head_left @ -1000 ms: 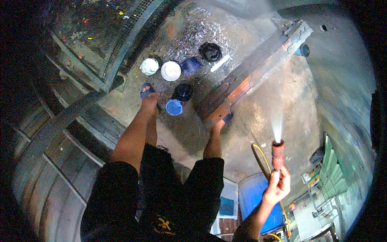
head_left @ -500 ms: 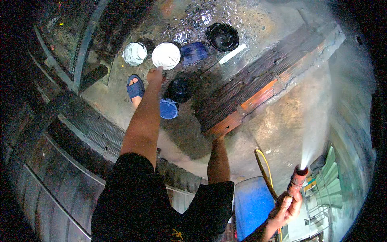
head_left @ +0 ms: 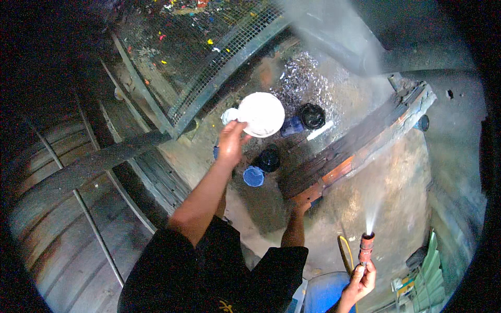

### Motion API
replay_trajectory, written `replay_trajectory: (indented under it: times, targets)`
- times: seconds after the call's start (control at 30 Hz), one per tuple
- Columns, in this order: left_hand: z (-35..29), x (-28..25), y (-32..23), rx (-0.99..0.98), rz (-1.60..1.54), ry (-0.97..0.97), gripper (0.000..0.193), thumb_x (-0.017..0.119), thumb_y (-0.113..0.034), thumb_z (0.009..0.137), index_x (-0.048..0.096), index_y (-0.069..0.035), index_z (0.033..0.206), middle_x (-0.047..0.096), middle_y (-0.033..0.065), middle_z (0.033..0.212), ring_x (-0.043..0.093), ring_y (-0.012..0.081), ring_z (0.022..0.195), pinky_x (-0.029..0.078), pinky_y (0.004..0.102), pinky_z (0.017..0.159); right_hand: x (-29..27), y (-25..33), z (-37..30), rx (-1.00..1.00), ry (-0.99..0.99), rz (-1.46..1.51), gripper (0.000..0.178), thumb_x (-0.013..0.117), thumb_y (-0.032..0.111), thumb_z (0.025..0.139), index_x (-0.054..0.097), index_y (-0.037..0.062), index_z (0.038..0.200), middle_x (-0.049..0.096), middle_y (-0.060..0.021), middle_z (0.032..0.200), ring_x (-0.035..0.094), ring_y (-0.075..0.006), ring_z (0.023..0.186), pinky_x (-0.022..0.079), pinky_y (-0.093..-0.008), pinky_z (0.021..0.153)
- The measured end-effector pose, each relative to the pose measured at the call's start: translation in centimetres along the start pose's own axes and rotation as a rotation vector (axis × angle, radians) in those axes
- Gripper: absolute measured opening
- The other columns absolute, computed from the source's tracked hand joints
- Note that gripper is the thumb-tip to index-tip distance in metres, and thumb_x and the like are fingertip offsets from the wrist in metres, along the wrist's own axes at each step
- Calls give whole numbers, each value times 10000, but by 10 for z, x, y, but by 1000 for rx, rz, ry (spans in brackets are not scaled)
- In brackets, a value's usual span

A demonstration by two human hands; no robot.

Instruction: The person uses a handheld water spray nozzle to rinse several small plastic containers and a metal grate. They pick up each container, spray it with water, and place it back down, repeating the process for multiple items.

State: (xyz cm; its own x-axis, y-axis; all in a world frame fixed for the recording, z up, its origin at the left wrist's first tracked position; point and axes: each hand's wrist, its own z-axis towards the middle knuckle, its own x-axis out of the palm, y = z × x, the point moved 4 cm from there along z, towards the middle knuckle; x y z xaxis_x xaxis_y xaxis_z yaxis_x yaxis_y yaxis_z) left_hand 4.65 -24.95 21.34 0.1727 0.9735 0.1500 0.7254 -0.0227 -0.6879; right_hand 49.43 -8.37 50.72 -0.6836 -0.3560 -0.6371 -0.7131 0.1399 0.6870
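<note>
My left hand [head_left: 231,141] is closed on the near rim of a white bucket [head_left: 264,115], lifted above the floor. Its pale inside faces up. Low on the right, my right hand [head_left: 362,279] grips a red hose nozzle [head_left: 367,248]. A wide water spray [head_left: 374,201] shoots from it toward the far side, away from the bucket. Partly behind the bucket stands a white-smeared tub [head_left: 228,115]. Beside it on the floor are a blue bucket [head_left: 292,126] and a black bucket [head_left: 312,116]. Closer to me sit a black container [head_left: 270,158] and a small blue tub [head_left: 254,176].
A low brick ledge [head_left: 360,151] crosses the right side, with a white strip [head_left: 320,130] beside it. At far left is a paint-spattered mesh frame [head_left: 229,68]. A yellow-striped hose [head_left: 345,250] runs by a blue barrel [head_left: 324,295]. Wet floor [head_left: 305,78] glistens at the back.
My left hand has raised the white bucket from the floor toward me. The view has shifted, showing more of the mesh frame. The nozzle keeps spraying in my right hand.
</note>
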Motion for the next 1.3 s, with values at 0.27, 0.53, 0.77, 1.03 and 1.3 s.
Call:
replay_trajectory:
  times: [0.27,0.53,0.77,1.03,1.3]
  targets:
    - [53,-93,-228,919,1063,-268,645,790,-327,774,524,-36,1285,542,215,1272,542,315,1139,450,432,959,30,38,1,-78,65,-68,273,657,169,954,634,-29,1141,606,-9,928,497,-69,760,403,-211,660]
    - [133,-97,-231,918,1753,-174,1170,895,-571,522,379,-171,1493,346,307,1390,410,521,1262,355,576,1069,49,50,-8,-42,70,22,263,651,169,956,632,-30,1128,592,-3,942,496,-83,755,419,-235,663]
    - [169,-83,-256,796,1988,-92,1048,929,-412,530,445,-200,1436,400,260,1281,441,515,1213,425,562,1009,94,141,-9,-404,460,-287,200,630,38,882,664,-3,1076,632,-160,790,587,-284,662,472,-362,637]
    - [206,-87,-248,763,2097,-182,920,891,-400,590,477,-75,1344,479,275,1273,479,465,1220,449,553,969,124,205,-3,-404,552,-334,36,671,45,903,659,15,918,640,-172,783,630,-327,651,493,-386,583]
    - [222,-116,-226,789,2002,-118,969,850,-510,630,435,-134,1421,449,213,1432,423,443,1326,323,607,1080,130,205,-5,-334,556,-358,39,670,35,901,667,12,932,633,-165,764,624,-320,633,488,-382,565]
